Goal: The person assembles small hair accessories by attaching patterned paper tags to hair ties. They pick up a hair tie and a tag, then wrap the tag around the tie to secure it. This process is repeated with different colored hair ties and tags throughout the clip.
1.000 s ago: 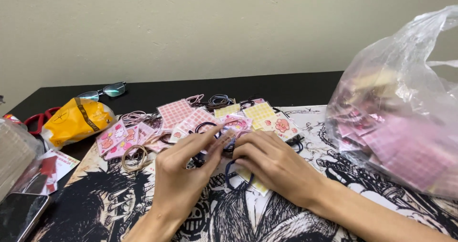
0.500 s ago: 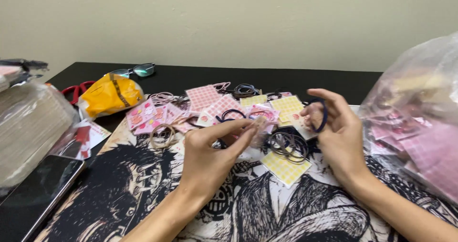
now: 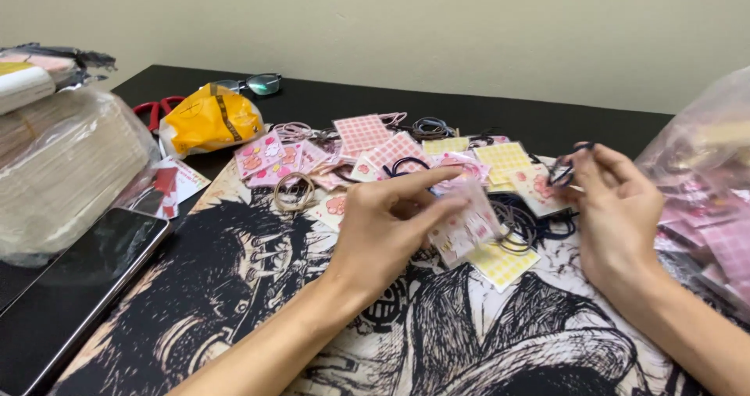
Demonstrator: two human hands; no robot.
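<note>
Two hands work over a drawn black-and-white mat (image 3: 258, 287) on the black worktop (image 3: 484, 119). The left hand (image 3: 383, 236) has its fingers (image 3: 426, 179) nearly closed, thumb and forefinger pinching a small pale card with pink prints (image 3: 467, 228); the card is blurred, so its pattern is hard to make out. The right hand (image 3: 617, 208) is raised just beside it, its fingers narrowly pinched on a dark hair tie (image 3: 564, 171), most of the loop hidden behind the fingertips.

Between the hands lies a bunch of dark hair ties (image 3: 527, 218), too tangled to count, and just below it one yellow checked card (image 3: 501, 262). Beyond the hands a spread of pink and yellow cards (image 3: 391, 148) overlaps, so an exact count is not possible; at least two yellow ones show. One tan hair tie (image 3: 295, 191) lies at the spread's left edge.

At the right, one clear plastic bag (image 3: 707, 185) of pink cards is cut off by the picture's edge. At the left, one yellow pouch (image 3: 209, 121) sits in front of one pair of red-handled scissors (image 3: 155, 108), partly hidden, with one pair of glasses (image 3: 254, 84) behind. One dark phone (image 3: 74, 287) lies near the left corner beside a wrapped stack of paper (image 3: 62, 177), also cut off.
</note>
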